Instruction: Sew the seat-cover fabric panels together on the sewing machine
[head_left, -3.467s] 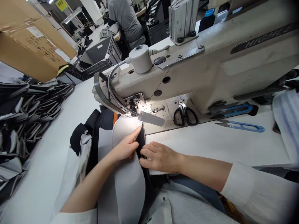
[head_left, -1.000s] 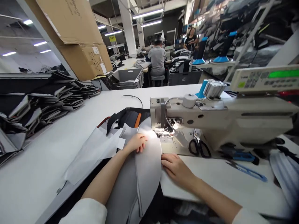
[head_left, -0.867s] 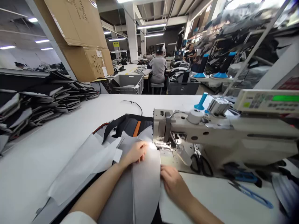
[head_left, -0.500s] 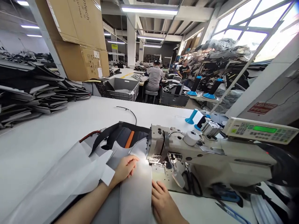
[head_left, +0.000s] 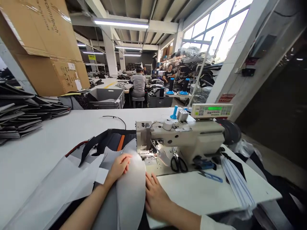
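Note:
A light grey fabric panel [head_left: 131, 191] runs lengthwise under the head of a sewing machine [head_left: 165, 137], whose needle area is lit. My left hand [head_left: 120, 166] lies on the panel just left of the needle area, its fingers curled in and closed against the cloth. Along the panel's right edge rests my right hand [head_left: 154, 193], open, with fingers stretched towards the machine. Beyond my left hand, the dark part of the piece [head_left: 107, 140] carries an orange strip [head_left: 121, 142]. White sheet material [head_left: 64, 182] spreads over the table to the left.
Black-handled scissors [head_left: 178, 163] lie beside the machine's base, with blue thread snips [head_left: 211, 176] and white striped strips [head_left: 237, 182] further right. A pile of dark pieces [head_left: 21, 111] and cardboard boxes [head_left: 52, 70] stand left. Two people, including one seated [head_left: 138, 83], are beyond the table.
My view has swung to the right, showing more of the table's right side. The panel's right edge now curves beside my right hand. Both hands stay on or against the panel.

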`<act>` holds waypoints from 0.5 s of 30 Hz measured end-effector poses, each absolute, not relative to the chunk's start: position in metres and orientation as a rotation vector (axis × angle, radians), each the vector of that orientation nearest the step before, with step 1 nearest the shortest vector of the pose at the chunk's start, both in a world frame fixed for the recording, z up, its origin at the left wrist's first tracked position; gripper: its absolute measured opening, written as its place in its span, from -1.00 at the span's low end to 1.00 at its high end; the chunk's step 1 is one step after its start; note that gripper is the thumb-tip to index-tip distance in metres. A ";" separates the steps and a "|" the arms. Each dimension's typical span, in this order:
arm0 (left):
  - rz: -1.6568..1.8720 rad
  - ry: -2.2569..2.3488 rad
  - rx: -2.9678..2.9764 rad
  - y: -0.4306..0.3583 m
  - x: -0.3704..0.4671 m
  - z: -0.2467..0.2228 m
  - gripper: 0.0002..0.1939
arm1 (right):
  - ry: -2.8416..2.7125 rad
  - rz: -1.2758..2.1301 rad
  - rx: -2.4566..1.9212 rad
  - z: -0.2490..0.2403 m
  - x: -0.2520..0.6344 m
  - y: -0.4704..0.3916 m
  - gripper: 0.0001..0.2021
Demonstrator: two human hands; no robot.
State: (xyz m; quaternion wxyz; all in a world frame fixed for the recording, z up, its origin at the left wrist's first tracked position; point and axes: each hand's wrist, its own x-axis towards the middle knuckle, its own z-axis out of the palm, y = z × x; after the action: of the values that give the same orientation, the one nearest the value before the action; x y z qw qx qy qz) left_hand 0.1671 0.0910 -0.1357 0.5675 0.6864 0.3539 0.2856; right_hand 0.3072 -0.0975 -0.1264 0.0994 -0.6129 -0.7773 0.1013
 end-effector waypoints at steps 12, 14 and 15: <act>0.662 0.735 1.751 0.091 0.167 -0.136 -0.69 | -2.382 0.279 -1.935 -0.172 0.295 -0.084 -0.33; 0.599 0.686 1.821 0.092 0.169 -0.135 -0.69 | -2.322 0.308 -1.958 -0.178 0.302 -0.081 -0.38; 0.578 0.674 1.836 0.094 0.170 -0.135 -0.69 | -2.287 0.292 -1.951 -0.178 0.305 -0.081 -0.41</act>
State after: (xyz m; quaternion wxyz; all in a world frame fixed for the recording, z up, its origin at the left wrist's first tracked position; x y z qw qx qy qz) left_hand 0.1695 0.0938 -0.1354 0.5237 0.7669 0.2816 0.2414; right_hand 0.3045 -0.0814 -0.1782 0.0604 -0.6447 -0.7559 0.0966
